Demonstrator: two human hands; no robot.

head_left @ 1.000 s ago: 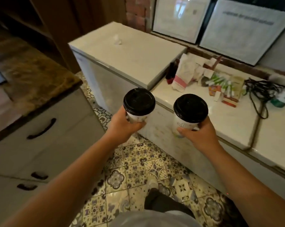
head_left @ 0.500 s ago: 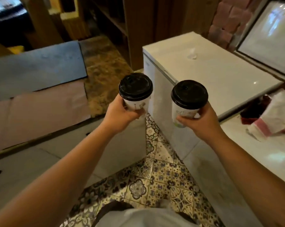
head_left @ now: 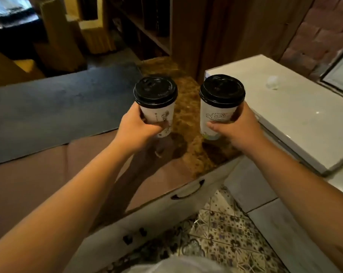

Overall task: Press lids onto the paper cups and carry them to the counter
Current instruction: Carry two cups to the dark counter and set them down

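A person is standing at the counter [head_left: 188, 123] and holding two paper cups above it, one in each hand. The left hand [head_left: 136, 128] is grasping the left cup [head_left: 159, 117] around its lower wall, fingers curled round the far side and the thumb lying along the near side. The right hand [head_left: 239, 128] is grasping the right cup [head_left: 216, 115] in the same manner, with the thumb crossing the front of the cup low down. Both cups are standing upright, side by side and apart from each other, each rising above the hand that is gripping it. Each is wearing a black lid: the left lid [head_left: 155, 91] and the right lid [head_left: 222, 91] are sitting level on their rims. Line drawings are showing on the white walls of both cups. The cups are hanging over the brown speckled part of the counter, near its front edge and toward its right end; whether their bases are touching the surface cannot be told. A dark mat [head_left: 54, 107] is lying on the counter to the left. A white chest [head_left: 296, 113] is standing just beside the right hand. A drawer handle [head_left: 188, 192] is showing below the front edge, above a patterned tile floor [head_left: 225, 239].
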